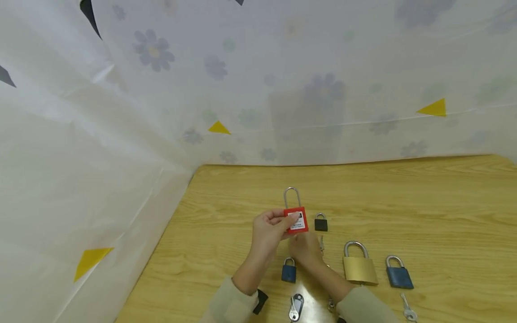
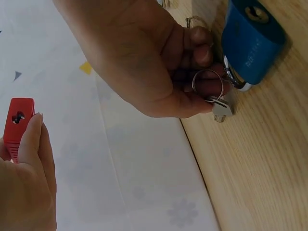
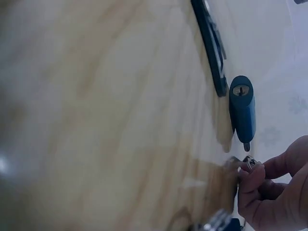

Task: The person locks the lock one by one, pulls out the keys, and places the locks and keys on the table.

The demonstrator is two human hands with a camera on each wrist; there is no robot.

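In the head view my left hand (image 1: 268,231) holds a red padlock (image 1: 302,224) with a white label, thumb across its front. Its long metal shackle (image 1: 291,190) points to the back of the table. From the left wrist, the red padlock (image 2: 18,120) shows its keyhole end. Low beside it, my right hand (image 1: 306,249) pinches a small key (image 2: 221,109) with a wire ring at the tabletop. A small blue padlock (image 1: 288,272) lies close to the right hand; its keyhole end shows in the right wrist view, where the key is partly hidden by fingers.
Right of the hands lie a small black padlock (image 1: 321,224), a large brass padlock (image 1: 360,270) and another blue padlock (image 1: 399,277). A loose key (image 1: 409,312) is at front right. A key with a black tag (image 1: 298,306) lies near the front. White sheeting (image 1: 226,89) walls the back and left.
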